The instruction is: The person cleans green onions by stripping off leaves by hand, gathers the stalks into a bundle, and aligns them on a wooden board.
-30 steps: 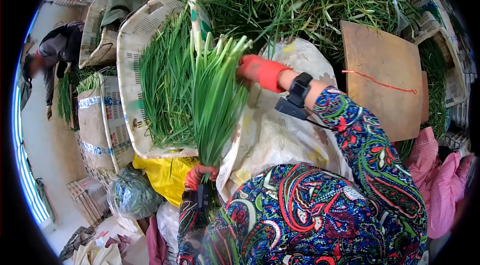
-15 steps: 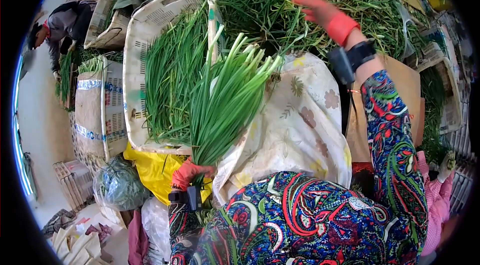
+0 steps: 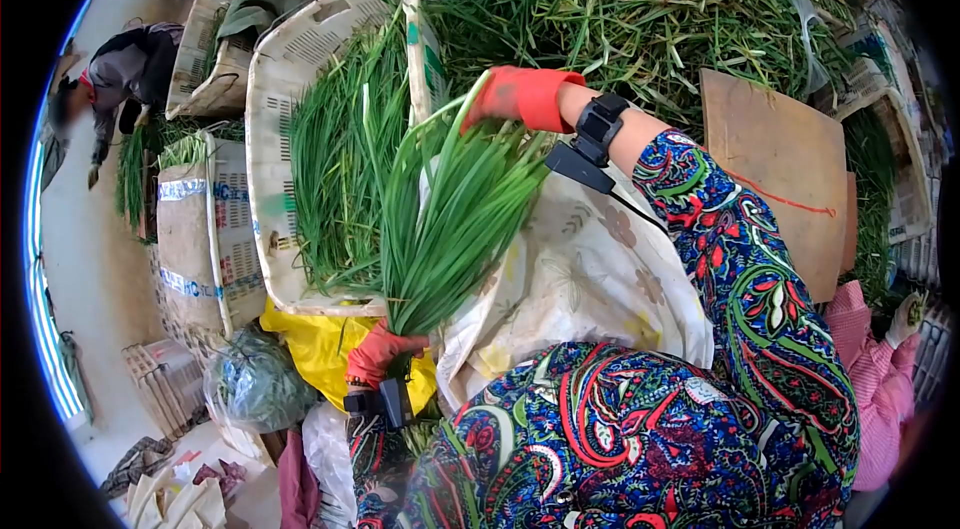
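A thick bunch of green chives (image 3: 455, 219) lies fanned out over the cloth on my lap, leaf ends toward me and pale stem ends away. My left hand (image 3: 383, 353), in a red glove, is closed round the leaf end. At the far end my right hand (image 3: 510, 101), also gloved in red, is closed over the stem ends and hides most of them. One pale stalk sticks out left of its fingers. Beside the bunch stands a white plastic crate (image 3: 262, 159) with more chives (image 3: 345, 164) laid lengthwise in it.
A heap of loose greens (image 3: 640, 19) spreads behind. Cardboard (image 3: 770, 169) stands at right, near a pink sleeve (image 3: 870, 379). A yellow bag (image 3: 320, 339) and a bag of greens (image 3: 255, 384) lie at left. Another person (image 3: 130, 74) bends over greens at far left.
My right hand has come from above the heap, open, left and down onto the bunch's stem ends. My left hand keeps its grip on the leaf end.
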A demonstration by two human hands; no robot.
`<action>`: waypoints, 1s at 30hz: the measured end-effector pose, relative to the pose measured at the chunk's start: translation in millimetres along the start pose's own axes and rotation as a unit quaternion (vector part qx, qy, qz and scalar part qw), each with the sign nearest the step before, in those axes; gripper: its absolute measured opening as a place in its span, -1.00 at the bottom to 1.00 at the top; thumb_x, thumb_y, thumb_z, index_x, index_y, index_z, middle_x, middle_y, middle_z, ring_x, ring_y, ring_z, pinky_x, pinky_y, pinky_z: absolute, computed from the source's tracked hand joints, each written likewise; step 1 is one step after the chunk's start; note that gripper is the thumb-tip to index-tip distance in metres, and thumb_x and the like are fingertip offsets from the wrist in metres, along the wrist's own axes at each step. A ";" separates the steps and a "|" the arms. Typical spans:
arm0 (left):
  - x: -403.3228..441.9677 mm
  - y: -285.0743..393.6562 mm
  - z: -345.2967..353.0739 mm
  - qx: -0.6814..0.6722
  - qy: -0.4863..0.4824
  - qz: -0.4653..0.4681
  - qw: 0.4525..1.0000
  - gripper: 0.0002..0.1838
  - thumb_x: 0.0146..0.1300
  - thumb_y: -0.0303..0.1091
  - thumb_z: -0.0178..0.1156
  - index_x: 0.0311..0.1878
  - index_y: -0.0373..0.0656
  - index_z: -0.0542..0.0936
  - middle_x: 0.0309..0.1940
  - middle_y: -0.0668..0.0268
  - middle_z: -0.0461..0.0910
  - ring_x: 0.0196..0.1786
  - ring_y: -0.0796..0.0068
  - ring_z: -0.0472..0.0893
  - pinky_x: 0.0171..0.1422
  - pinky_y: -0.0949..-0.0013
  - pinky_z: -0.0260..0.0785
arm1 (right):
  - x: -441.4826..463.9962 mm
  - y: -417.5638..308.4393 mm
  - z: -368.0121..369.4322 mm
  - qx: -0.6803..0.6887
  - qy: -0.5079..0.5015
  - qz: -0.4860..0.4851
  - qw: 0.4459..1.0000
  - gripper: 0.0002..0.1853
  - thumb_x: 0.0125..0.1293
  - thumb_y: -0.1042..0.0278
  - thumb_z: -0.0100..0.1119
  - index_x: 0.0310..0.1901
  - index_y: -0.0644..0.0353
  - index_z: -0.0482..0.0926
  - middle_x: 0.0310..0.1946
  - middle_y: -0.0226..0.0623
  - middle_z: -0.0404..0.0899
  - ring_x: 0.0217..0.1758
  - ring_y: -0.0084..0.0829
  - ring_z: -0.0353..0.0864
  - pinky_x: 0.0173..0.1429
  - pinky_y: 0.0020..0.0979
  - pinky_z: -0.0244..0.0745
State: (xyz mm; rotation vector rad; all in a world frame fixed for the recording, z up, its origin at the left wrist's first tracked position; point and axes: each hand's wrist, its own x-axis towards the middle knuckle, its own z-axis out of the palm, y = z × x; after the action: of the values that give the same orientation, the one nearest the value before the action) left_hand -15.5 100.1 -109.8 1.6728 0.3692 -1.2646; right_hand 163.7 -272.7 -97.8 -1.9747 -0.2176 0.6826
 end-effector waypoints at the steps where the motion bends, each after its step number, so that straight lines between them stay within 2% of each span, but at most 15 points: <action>1: -3.3 5.3 3.2 0.005 0.003 -0.012 1.000 -0.75 -0.05 -0.41 0.33 -0.28 -0.23 0.54 -0.53 0.34 0.55 -0.50 0.52 0.50 -0.35 0.48 0.33 | -2.7 -1.9 -0.2 -0.031 0.048 0.049 0.997 -0.69 -0.03 0.07 0.23 -0.29 0.07 0.64 -0.45 -0.30 0.59 -0.39 -0.47 0.49 -0.25 -0.41 0.40; 5: -7.8 22.1 21.3 -0.048 -0.005 0.011 0.999 -0.79 -0.03 -0.44 0.30 -0.30 -0.24 0.54 -0.55 0.34 0.53 -0.52 0.52 0.49 -0.38 0.49 0.32 | 17.4 19.1 -1.8 -0.095 0.152 -0.009 0.984 -0.81 0.06 0.19 0.10 -0.38 0.04 0.64 -0.44 -0.30 0.60 -0.37 -0.36 0.54 -0.27 -0.40 0.42; 9: 11.7 19.5 17.2 0.016 -0.049 0.055 0.997 -0.85 -0.03 -0.46 0.25 -0.36 -0.23 0.53 -0.58 0.36 0.51 -0.54 0.55 0.46 -0.41 0.50 0.29 | 20.5 4.7 -25.3 -0.159 0.210 -0.044 0.964 -0.82 0.06 0.25 0.04 -0.42 0.06 0.64 -0.43 -0.31 0.60 -0.32 -0.37 0.57 -0.24 -0.38 0.43; 11: 13.4 20.2 18.5 0.016 -0.039 0.046 0.998 -0.88 -0.04 -0.47 0.24 -0.39 -0.23 0.52 -0.60 0.36 0.50 -0.54 0.56 0.46 -0.42 0.51 0.28 | 18.3 9.7 -59.8 -0.087 0.291 -0.125 0.945 -0.80 0.04 0.23 0.07 -0.41 0.13 0.63 -0.38 -0.31 0.61 -0.28 -0.38 0.57 -0.20 -0.37 0.42; 13: 11.3 14.2 17.2 0.027 -0.020 0.045 0.998 -0.90 -0.06 -0.47 0.23 -0.43 -0.22 0.53 -0.61 0.39 0.50 -0.55 0.58 0.45 -0.42 0.51 0.27 | 7.6 39.4 -121.6 0.013 0.370 -0.137 0.919 -0.71 0.03 0.26 0.08 -0.22 0.17 0.59 -0.20 -0.25 0.59 -0.10 -0.36 0.54 -0.07 -0.40 0.39; 14: 8.9 12.0 17.4 0.029 -0.016 0.046 0.998 -0.91 -0.07 -0.48 0.22 -0.45 -0.21 0.53 -0.62 0.39 0.50 -0.55 0.59 0.44 -0.43 0.52 0.27 | -10.9 44.9 -150.3 -0.217 0.395 -0.091 0.888 -0.72 0.16 0.22 -0.03 -0.22 0.22 0.53 -0.29 -0.24 0.55 -0.23 -0.35 0.51 -0.14 -0.37 0.43; 15: 5.8 9.0 18.8 0.029 -0.012 0.044 0.999 -0.92 -0.07 -0.48 0.21 -0.46 -0.21 0.53 -0.62 0.40 0.50 -0.56 0.59 0.44 -0.43 0.52 0.27 | -27.5 38.6 -171.1 -0.436 0.395 -0.040 0.808 -0.68 0.30 0.17 -0.14 -0.21 0.28 0.47 -0.39 -0.23 0.51 -0.36 -0.34 0.49 -0.20 -0.35 0.46; 17: 4.0 7.8 19.4 0.035 -0.008 0.042 0.998 -0.94 -0.08 -0.50 0.20 -0.48 -0.21 0.52 -0.63 0.41 0.49 -0.57 0.60 0.43 -0.44 0.53 0.26 | -58.7 4.8 -156.1 -0.272 0.373 -0.064 0.885 -0.59 0.08 0.27 0.08 -0.01 0.18 0.48 -0.02 -0.20 0.50 0.06 -0.33 0.45 0.06 -0.44 0.33; 18: 5.2 7.8 19.3 0.043 -0.010 0.039 0.998 -0.94 -0.08 -0.50 0.20 -0.49 -0.21 0.52 -0.63 0.41 0.49 -0.57 0.60 0.43 -0.44 0.53 0.26 | -58.0 1.4 -136.4 -0.141 0.403 -0.050 0.903 -0.52 0.15 0.18 0.07 0.10 0.15 0.38 0.08 -0.14 0.40 0.14 -0.29 0.38 0.15 -0.42 0.27; 20: 9.4 9.7 21.6 0.044 -0.025 0.046 0.998 -0.95 -0.08 -0.52 0.19 -0.49 -0.22 0.52 -0.64 0.41 0.48 -0.58 0.59 0.43 -0.45 0.53 0.25 | -48.4 22.4 -107.5 -0.078 0.079 -0.034 0.993 -0.55 0.18 0.02 0.03 0.03 0.11 0.47 0.14 -0.22 0.34 0.29 -0.23 0.20 0.29 -0.34 0.13; 23: 9.4 9.0 22.0 0.028 -0.054 0.048 0.997 -0.94 -0.08 -0.53 0.19 -0.48 -0.24 0.51 -0.64 0.40 0.48 -0.58 0.58 0.43 -0.45 0.53 0.25 | -54.2 7.6 -12.8 -0.347 0.029 0.061 0.936 -0.28 -0.01 -0.34 -0.04 0.12 -0.02 0.43 0.30 -0.10 0.08 0.37 -0.10 -0.03 0.37 -0.18 -0.10; 24: 12.8 4.8 20.4 0.019 -0.060 0.039 0.997 -0.94 -0.08 -0.54 0.19 -0.48 -0.25 0.51 -0.64 0.39 0.48 -0.57 0.58 0.43 -0.45 0.52 0.25 | -45.0 24.2 9.9 -0.335 0.067 0.080 0.936 -0.20 -0.05 -0.40 -0.09 0.16 -0.02 0.37 0.31 -0.12 0.06 0.41 -0.04 -0.18 0.40 -0.14 -0.27; 27: 3.6 7.9 24.5 -0.033 -0.016 0.041 0.998 -0.92 -0.07 -0.53 0.21 -0.45 -0.25 0.52 -0.63 0.36 0.49 -0.56 0.55 0.46 -0.44 0.51 0.28 | -35.4 34.6 38.5 -0.270 0.101 0.116 0.951 -0.18 -0.09 -0.37 -0.04 0.21 -0.08 0.28 0.31 -0.15 0.07 0.40 -0.04 -0.15 0.40 -0.13 -0.32; 28: 4.6 5.0 23.0 -0.026 -0.009 0.043 0.999 -0.92 -0.07 -0.53 0.21 -0.44 -0.25 0.52 -0.63 0.36 0.50 -0.56 0.55 0.47 -0.43 0.51 0.29 | -31.2 34.4 42.8 -0.276 0.063 0.125 0.951 -0.29 -0.02 -0.34 -0.06 0.15 -0.13 0.33 0.23 -0.34 0.24 0.33 -0.20 0.06 0.36 -0.08 -0.28; 30: 2.7 9.3 24.7 -0.023 0.000 0.039 0.999 -0.89 -0.07 -0.50 0.23 -0.42 -0.25 0.54 -0.61 0.35 0.52 -0.54 0.54 0.49 -0.41 0.51 0.31 | -15.5 65.2 48.2 -0.209 0.040 0.000 0.977 -0.59 0.11 -0.02 -0.03 -0.03 -0.08 0.48 -0.04 -0.21 0.48 0.03 -0.27 0.42 0.30 -0.20 -0.01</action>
State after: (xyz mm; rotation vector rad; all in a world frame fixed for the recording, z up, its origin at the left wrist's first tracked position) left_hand -21.7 74.4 -107.1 1.6319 0.3286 -1.1909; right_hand 115.7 -274.6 -164.9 -2.3979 -0.3323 0.5897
